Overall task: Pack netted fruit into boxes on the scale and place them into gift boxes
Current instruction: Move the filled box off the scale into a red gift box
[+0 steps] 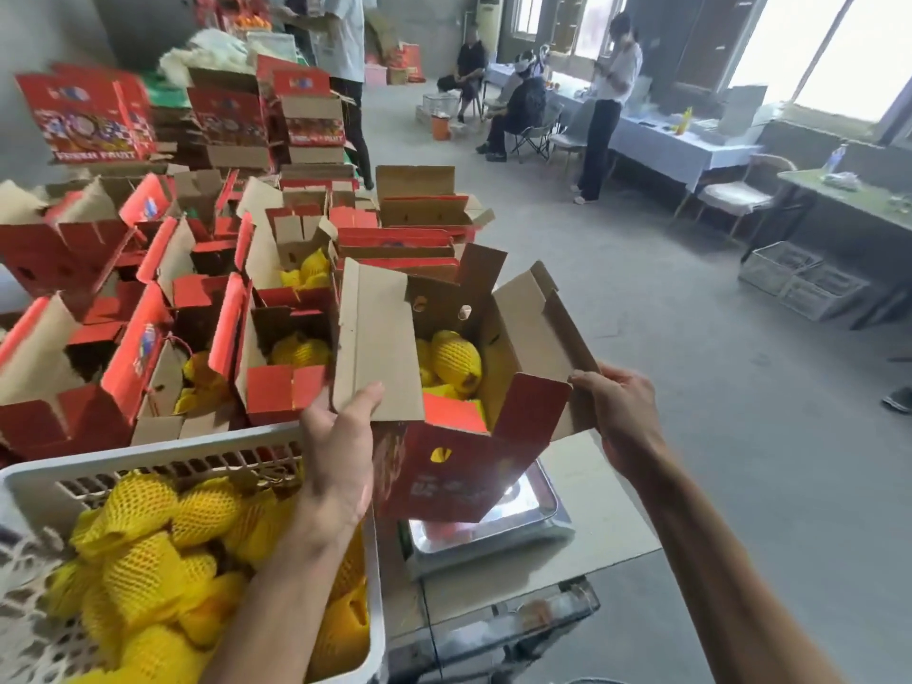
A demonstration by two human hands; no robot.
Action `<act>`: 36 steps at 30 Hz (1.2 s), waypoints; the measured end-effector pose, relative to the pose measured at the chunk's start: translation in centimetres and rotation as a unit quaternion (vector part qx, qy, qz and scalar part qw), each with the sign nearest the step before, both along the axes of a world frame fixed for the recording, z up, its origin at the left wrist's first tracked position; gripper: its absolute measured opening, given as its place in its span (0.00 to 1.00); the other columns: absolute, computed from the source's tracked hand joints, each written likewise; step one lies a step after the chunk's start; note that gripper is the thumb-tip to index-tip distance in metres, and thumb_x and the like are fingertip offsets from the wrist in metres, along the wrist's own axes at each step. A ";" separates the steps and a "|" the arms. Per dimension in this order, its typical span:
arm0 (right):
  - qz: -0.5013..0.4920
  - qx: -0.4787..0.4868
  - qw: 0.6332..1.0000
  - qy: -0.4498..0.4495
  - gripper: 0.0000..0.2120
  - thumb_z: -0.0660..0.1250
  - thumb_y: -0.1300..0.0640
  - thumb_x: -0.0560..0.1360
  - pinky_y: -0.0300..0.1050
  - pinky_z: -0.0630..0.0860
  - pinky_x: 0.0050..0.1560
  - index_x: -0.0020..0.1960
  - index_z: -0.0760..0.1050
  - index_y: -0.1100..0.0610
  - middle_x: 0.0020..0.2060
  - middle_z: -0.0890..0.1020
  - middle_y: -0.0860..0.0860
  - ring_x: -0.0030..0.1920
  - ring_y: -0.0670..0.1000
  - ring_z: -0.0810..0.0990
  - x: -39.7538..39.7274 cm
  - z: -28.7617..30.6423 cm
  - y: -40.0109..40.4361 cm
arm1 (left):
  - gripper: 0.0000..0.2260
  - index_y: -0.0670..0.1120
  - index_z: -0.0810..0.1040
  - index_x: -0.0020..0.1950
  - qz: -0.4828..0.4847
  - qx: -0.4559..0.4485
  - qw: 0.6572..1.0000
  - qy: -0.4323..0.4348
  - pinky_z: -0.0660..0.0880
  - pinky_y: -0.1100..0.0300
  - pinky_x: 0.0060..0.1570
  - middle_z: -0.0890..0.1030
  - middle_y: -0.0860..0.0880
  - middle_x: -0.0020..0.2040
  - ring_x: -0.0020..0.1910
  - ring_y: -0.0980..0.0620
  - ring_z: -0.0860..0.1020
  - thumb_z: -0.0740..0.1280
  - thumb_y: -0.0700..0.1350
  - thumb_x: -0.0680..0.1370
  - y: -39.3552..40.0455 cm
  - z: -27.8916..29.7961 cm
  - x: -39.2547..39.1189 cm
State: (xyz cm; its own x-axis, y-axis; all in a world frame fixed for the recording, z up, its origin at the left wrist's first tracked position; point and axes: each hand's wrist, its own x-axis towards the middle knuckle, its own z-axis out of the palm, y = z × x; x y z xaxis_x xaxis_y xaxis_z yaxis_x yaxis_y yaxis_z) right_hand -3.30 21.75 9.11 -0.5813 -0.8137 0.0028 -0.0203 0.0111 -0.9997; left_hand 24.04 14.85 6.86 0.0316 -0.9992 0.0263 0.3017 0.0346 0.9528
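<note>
Both hands hold a red box (459, 466) with its flaps open, lifted just above the steel pan of the scale (486, 528). The left hand (338, 456) grips the left flap, thumb over its edge; the right hand (617, 412) pinches the right flap. Netted fruit (454, 360) in yellow foam sleeves lies inside the box. At near left a white crate (148, 459) holds more netted fruit. Further left and beyond it stand many open red gift boxes (276, 348), some already holding yellow fruit.
</note>
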 end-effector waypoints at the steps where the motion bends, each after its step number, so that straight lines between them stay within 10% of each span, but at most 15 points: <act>1: 0.003 0.001 1.000 -0.002 0.07 0.68 0.62 0.74 0.47 0.80 0.36 0.42 0.86 0.59 0.35 0.85 0.57 0.34 0.55 0.83 -0.7 -0.3 -0.2 | 0.13 0.49 0.85 0.58 0.006 0.002 1.000 -0.006 0.80 0.49 0.58 0.87 0.49 0.54 0.57 0.50 0.84 0.73 0.46 0.74 0.2 -0.2 -0.4; 14: 0.076 0.035 0.996 -0.038 0.11 0.67 0.64 0.74 0.41 0.77 0.31 0.39 0.86 0.55 0.32 0.84 0.50 0.32 0.47 0.82 -6.5 -4.5 -2.7 | 0.12 0.46 0.84 0.58 0.133 0.034 0.986 -0.091 0.80 0.58 0.53 0.88 0.55 0.50 0.53 0.54 0.85 0.70 0.38 0.77 1.3 -5.6 -6.7; 30: 0.206 0.071 0.963 -0.161 0.09 0.63 0.62 0.83 0.54 0.84 0.53 0.59 0.80 0.58 0.51 0.87 0.56 0.53 0.56 0.86 -8.0 -7.3 -3.1 | 0.13 0.44 0.84 0.60 0.288 0.016 0.951 -0.109 0.81 0.63 0.52 0.86 0.59 0.52 0.56 0.58 0.84 0.72 0.46 0.76 1.5 -9.0 -7.1; 36: 0.239 0.091 0.940 -0.225 0.08 0.61 0.62 0.84 0.60 0.81 0.61 0.59 0.78 0.60 0.56 0.84 0.61 0.59 0.62 0.83 -8.2 -8.1 -3.2 | 0.13 0.49 0.84 0.44 0.362 0.026 0.927 -0.099 0.80 0.66 0.42 0.85 0.65 0.42 0.45 0.66 0.83 0.74 0.58 0.71 2.2 -8.3 -8.3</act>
